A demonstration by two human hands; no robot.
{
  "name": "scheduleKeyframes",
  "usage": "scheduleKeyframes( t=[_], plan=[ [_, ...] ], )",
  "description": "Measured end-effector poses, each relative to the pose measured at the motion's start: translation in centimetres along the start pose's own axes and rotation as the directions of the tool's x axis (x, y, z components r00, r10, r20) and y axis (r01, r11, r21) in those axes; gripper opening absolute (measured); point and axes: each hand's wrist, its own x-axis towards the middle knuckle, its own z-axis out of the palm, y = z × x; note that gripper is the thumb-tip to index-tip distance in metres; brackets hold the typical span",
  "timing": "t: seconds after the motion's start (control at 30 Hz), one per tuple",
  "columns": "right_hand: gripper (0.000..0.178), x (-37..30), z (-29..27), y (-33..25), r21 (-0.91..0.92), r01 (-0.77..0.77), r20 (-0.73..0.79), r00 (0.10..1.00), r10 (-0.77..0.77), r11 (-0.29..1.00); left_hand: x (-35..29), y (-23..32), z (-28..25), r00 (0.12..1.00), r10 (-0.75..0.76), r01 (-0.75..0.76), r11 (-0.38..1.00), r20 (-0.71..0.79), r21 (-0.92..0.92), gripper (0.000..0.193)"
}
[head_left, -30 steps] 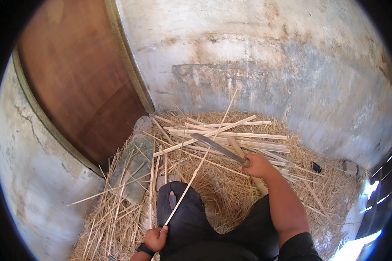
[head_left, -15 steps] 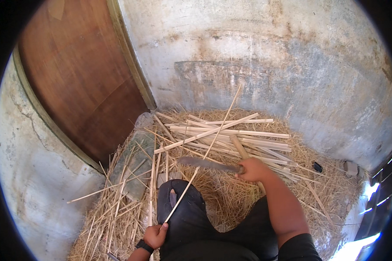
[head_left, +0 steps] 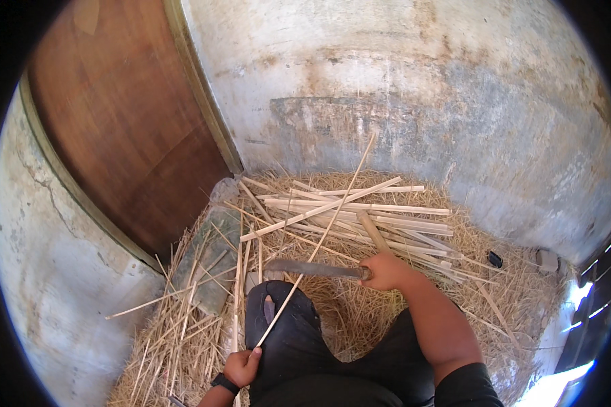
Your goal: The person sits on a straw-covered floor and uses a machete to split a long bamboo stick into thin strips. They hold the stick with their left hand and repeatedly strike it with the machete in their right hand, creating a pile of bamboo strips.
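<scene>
My left hand (head_left: 242, 367) is closed on the near end of a long, thin bamboo strip (head_left: 282, 308), low at the left beside my left thigh. The strip slants away from me to the right, over my knee and across the pile. In my right hand (head_left: 387, 273) is the handle of a machete (head_left: 319, 269), its dark blade pointing left. The blade crosses the strip just beyond my left knee and seems to touch it. Under the strip, the black cloth on my knee (head_left: 278, 298) has a hole.
Split bamboo strips (head_left: 407, 207) lie piled ahead, with a thicker bamboo stick (head_left: 371, 229) among them. Fibre shavings (head_left: 349, 325) cover the floor. A flat stone slab (head_left: 210, 268) lies left, near the brown door (head_left: 136, 129). A small black object (head_left: 495, 260) sits at right.
The machete has moved slightly toward me and to the left, its blade now crossing the strip closer to my knee. My left hand keeps its place on the strip.
</scene>
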Motion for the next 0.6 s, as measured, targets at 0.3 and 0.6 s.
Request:
scheduleKeyframes(
  t=[0.3,0.6],
  plan=[
    [0.042,-0.7,-0.9,-0.5,0.015,-0.022,-0.041,0.999,0.023,1.000,0.0,0.2,-0.2,0.999,0.035,-0.035,0.999,-0.006,0.033,0.058],
    [0.041,-0.9,-1.1,0.4,0.024,-0.120,-0.078,0.989,0.122,0.992,0.3,-0.2,-0.1,0.999,0.034,-0.034,0.999,0.011,0.018,0.060]
  ],
)
